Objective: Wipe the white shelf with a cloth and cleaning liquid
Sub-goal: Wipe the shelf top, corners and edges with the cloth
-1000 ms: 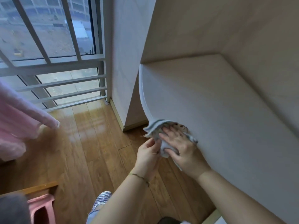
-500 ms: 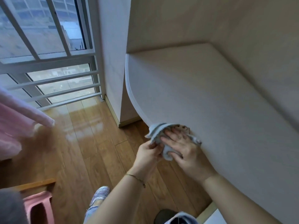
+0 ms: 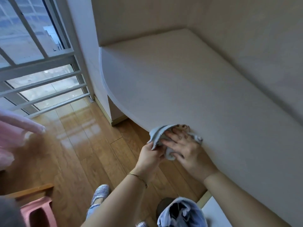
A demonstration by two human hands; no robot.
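Observation:
The white shelf (image 3: pixel 172 82) fills the right of the view, its curved front edge running down toward me. A crumpled light grey cloth (image 3: pixel 157 133) lies on that edge. My right hand (image 3: pixel 183 148) presses flat on the cloth, fingers spread. My left hand (image 3: pixel 150 155) pinches the cloth's hanging lower corner from below the edge. No cleaning liquid bottle is in view.
Glossy wooden floor (image 3: pixel 73 145) lies to the left, with a barred window (image 3: pixel 37 63) behind it. A pink stool (image 3: pixel 37 213) stands at the bottom left, pink fabric (image 3: pixel 14 128) hangs at the left. My slippered foot (image 3: pixel 100 194) is below.
Both hands and the cloth have slid a little further along the shelf's front edge toward me, and the view has turned to the left.

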